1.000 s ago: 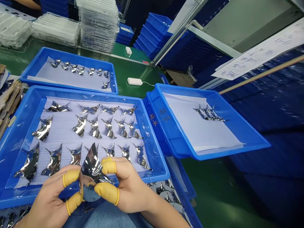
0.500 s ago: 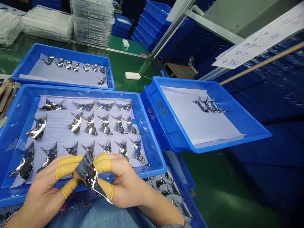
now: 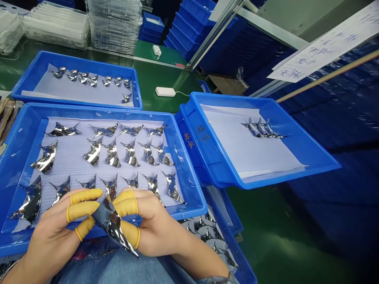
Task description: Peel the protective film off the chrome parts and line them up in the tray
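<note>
A curved, mirror-bright chrome part (image 3: pixel 111 224) with pointed corners is held low in front of me, over the near rim of the large tray. My right hand (image 3: pixel 148 223), yellow cots on its fingers, pinches the part along its right side. On the other side, the cot-covered fingertips of my left hand (image 3: pixel 63 221) close on the part's left edge. Behind both hands lies the large blue tray (image 3: pixel 189 177), lined with white paper. Rows of similar chrome parts (image 3: pixel 132 153) rest in it, some partly hidden by my fingers.
Further back stands another blue tray (image 3: pixel 137 88) with small chrome pieces. To the right, stacked blue trays (image 3: pixel 219 157) carry several thin chrome parts (image 3: pixel 262 129). Below my right forearm is a filled tray (image 3: pixel 245 264). Clear plastic trays (image 3: pixel 114 29) and a white plug-like device (image 3: pixel 165 92) are at the back.
The chrome part has turned slightly between my fingers, its reflections shifting and its lower tip dropping a little. Both hands stay near the same place; the view has shifted slightly.
</note>
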Demonstrator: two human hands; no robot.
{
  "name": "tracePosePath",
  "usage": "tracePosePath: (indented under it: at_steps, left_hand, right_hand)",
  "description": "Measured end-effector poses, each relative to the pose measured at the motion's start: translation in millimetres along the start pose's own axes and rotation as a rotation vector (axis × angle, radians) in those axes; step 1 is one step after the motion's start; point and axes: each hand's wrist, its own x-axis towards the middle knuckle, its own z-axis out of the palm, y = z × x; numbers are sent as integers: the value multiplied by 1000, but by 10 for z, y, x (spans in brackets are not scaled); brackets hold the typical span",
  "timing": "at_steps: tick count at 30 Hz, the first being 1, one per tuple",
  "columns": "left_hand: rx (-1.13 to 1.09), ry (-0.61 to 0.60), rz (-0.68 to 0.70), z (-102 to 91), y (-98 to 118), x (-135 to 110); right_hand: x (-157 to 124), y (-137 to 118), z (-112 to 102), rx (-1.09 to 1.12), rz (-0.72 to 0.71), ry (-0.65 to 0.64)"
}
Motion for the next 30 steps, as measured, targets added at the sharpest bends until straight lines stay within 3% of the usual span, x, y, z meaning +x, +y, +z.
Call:
tracePosePath:
  at_steps: [14,21,30]
  left_hand:
    - [-16,0,-31,-105,-92,34]
    - [-21,-6,-27,-41,-68,46]
    - [-76,-138,16,-5,-12,28]
  right_hand:
    - [33,7,7,-45,-26,-24]
    - [36,4,-1,-20,-50,9]
    - [18,-23,-30,-2,54,61]
